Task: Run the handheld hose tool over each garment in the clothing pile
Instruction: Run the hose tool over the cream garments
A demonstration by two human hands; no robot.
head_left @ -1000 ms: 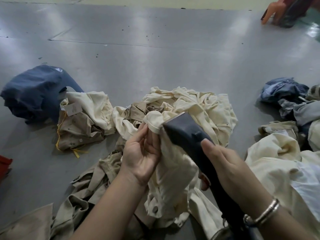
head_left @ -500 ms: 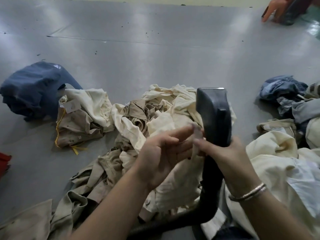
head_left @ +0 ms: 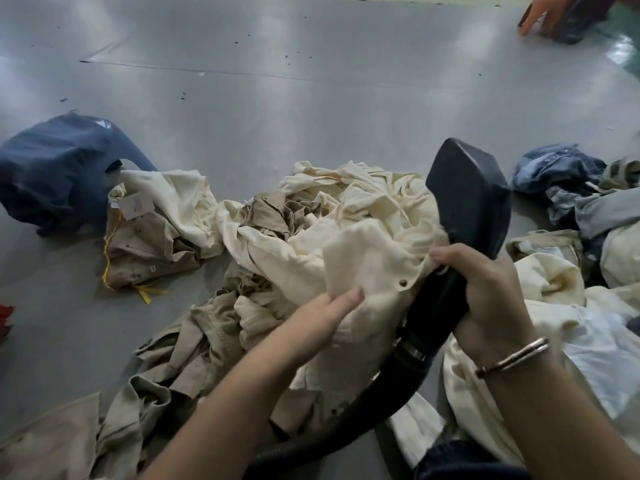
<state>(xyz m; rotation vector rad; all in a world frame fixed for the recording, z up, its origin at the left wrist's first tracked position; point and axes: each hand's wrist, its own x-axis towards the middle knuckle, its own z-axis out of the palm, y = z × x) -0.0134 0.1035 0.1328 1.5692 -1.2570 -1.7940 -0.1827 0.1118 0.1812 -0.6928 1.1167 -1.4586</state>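
Navy garment (head_left: 59, 168) far left; the clothing pile (head_left: 277, 244) mid-floor. Left hand (head_left: 325, 317) pinches a cream garment (head_left: 367, 258) — right hand (head_left: 485, 292) wraps the black hose tool (head_left: 471, 199), head raised just beside it.

1. The ribbed hose (head_left: 332, 434) runs under the cream garment (head_left: 367, 271) and the left forearm, so where it ends cannot be told.
2. The right hand (head_left: 485, 292) covers the tool's neck (head_left: 440, 303).
3. The left hand (head_left: 322, 317) hides its own fingertips in the cloth.
4. A red item (head_left: 5, 320) is cut off by the left edge.
5. The paper tag (head_left: 133, 206) is too small to read.
6. The chair legs (head_left: 540, 13) are cropped at the top.
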